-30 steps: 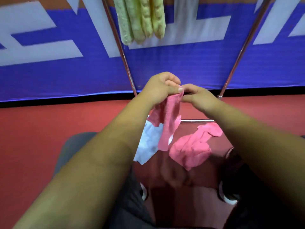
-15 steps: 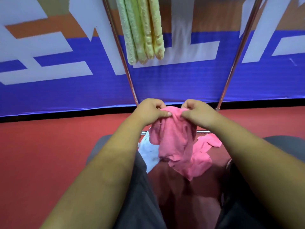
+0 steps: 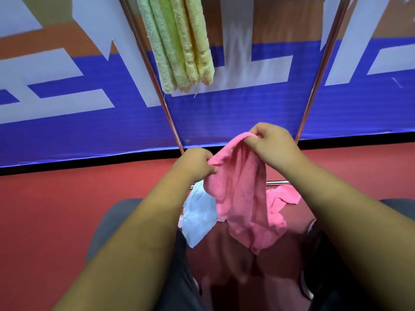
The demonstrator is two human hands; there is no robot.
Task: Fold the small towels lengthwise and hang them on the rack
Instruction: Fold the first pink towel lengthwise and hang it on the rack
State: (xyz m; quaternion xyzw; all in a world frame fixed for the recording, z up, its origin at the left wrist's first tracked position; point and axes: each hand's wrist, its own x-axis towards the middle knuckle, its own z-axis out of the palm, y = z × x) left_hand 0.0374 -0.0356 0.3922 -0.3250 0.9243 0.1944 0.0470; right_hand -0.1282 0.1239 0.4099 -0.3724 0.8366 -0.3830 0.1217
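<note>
Person seated facing the rack (image 3: 318, 70), both forearms extended. Left hand (image 3: 195, 164) closed, pinching one upper edge of a pink towel (image 3: 242, 198); right hand (image 3: 272, 145) closed, pinching the other upper edge, held slightly higher and nearer the rack. Towel hangs slack between the two hands, bunched, lower end dangling above the red floor (image 3: 45, 221). On the floor beneath: a light blue towel (image 3: 199, 216) to the left and a second pink towel (image 3: 283, 198) to the right, partly hidden by the held one. Rack's two chrome uprights rise on either side; green and yellow towels (image 3: 179, 46) hang folded from above, near the left upright. Blue banner (image 3: 224, 115) behind.
</note>
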